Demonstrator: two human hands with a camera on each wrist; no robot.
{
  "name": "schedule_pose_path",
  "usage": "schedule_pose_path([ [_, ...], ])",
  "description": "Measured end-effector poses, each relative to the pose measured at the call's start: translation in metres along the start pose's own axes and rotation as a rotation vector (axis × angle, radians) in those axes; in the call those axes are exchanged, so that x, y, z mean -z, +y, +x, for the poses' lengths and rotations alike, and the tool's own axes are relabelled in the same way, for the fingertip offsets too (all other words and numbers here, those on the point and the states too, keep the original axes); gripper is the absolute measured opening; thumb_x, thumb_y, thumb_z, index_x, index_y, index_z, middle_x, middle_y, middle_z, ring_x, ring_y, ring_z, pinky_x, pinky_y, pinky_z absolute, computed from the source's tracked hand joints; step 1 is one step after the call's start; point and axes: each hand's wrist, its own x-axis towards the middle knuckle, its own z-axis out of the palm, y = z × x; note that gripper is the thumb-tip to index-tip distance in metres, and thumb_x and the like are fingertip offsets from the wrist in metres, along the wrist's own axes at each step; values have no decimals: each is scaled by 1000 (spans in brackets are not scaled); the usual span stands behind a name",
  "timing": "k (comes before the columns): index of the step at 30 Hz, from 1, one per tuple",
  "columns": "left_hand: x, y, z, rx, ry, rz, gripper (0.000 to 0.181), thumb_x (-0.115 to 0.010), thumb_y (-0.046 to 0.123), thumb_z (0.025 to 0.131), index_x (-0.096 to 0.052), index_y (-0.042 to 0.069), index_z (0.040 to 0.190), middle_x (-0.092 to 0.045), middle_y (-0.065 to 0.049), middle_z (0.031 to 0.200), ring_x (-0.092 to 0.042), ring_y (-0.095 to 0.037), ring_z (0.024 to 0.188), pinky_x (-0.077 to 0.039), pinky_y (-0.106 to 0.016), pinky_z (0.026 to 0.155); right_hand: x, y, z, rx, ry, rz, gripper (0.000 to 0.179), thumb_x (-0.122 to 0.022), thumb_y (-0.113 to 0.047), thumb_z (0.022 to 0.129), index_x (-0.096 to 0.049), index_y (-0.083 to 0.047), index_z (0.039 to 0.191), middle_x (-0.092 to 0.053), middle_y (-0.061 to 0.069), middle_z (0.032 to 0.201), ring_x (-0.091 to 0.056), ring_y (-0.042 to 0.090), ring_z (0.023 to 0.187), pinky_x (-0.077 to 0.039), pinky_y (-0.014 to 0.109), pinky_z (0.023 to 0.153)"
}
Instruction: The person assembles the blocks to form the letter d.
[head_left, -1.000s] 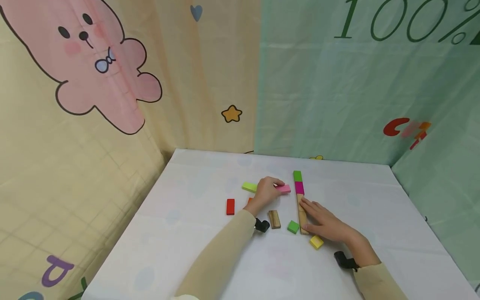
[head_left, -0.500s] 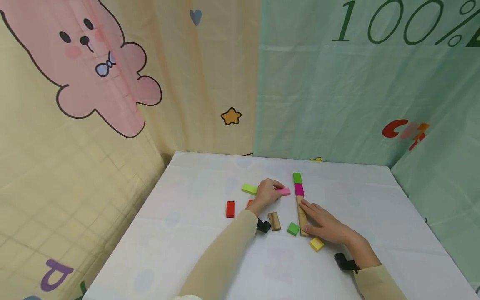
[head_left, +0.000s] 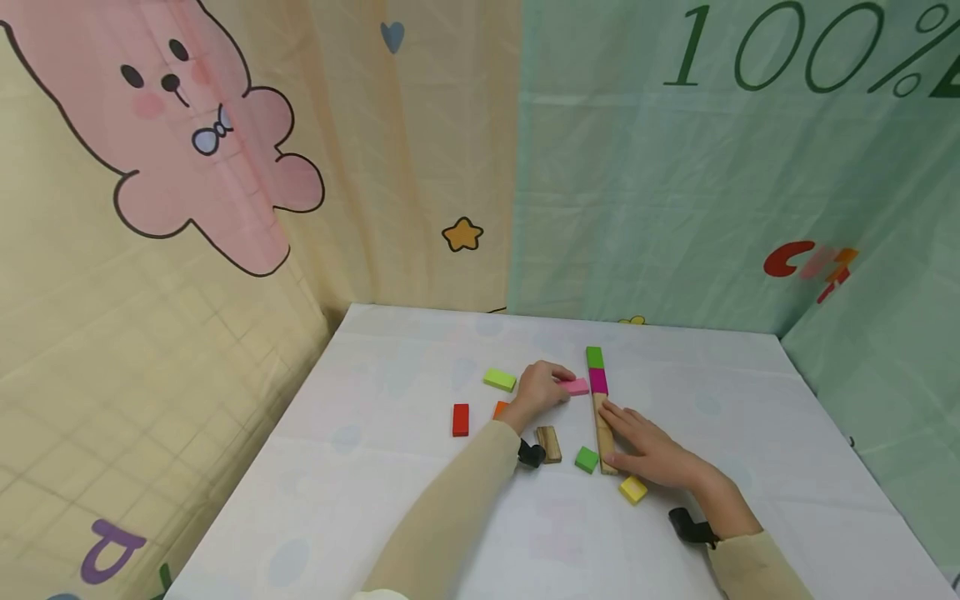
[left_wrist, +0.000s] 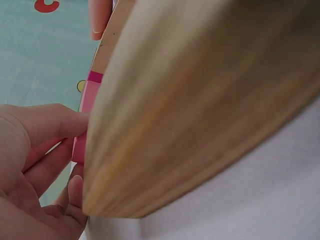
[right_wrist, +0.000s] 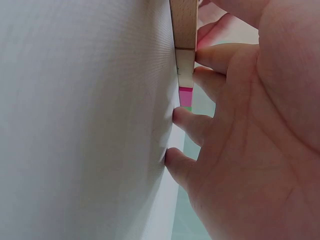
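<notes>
My left hand [head_left: 540, 390] pinches a pink block [head_left: 577, 387] at its left end, near the table surface. Just to the right runs a straight row: a green block [head_left: 594, 357] at the far end, a magenta block [head_left: 597, 381], then plain wooden blocks [head_left: 603, 425]. A narrow gap shows between the pink block and this row in the head view. My right hand [head_left: 654, 446] lies along the row's right side, its fairly straight fingers touching the wooden blocks. In the left wrist view, a wooden block [left_wrist: 190, 115] looms close to the camera and covers much of the scene.
A lime block [head_left: 499, 380], a red block [head_left: 461, 420] and a partly covered orange block [head_left: 501, 408] lie on the left. A brown-striped wooden block [head_left: 549, 445] sits under my left wrist. Nearer are a green cube [head_left: 587, 459] and a yellow block [head_left: 633, 490].
My left hand has shifted slightly right with the pink block, closer to the row. The lime block's right end is now uncovered. My right hand stays against the row.
</notes>
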Motion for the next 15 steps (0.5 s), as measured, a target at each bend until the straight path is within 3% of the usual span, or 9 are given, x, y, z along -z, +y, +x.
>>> schedule_pose_path([
  [15,-4,1,-4,-19,13,-12,29,-81,9,82,-81,26,105,-71,12,104,-59,-10,99,-48,-31,90,0,-1,1,-8,-9,-4,84,-63,-49,96,-26,-10,160,-20,12,166,-15,51,147,-18,76,107],
])
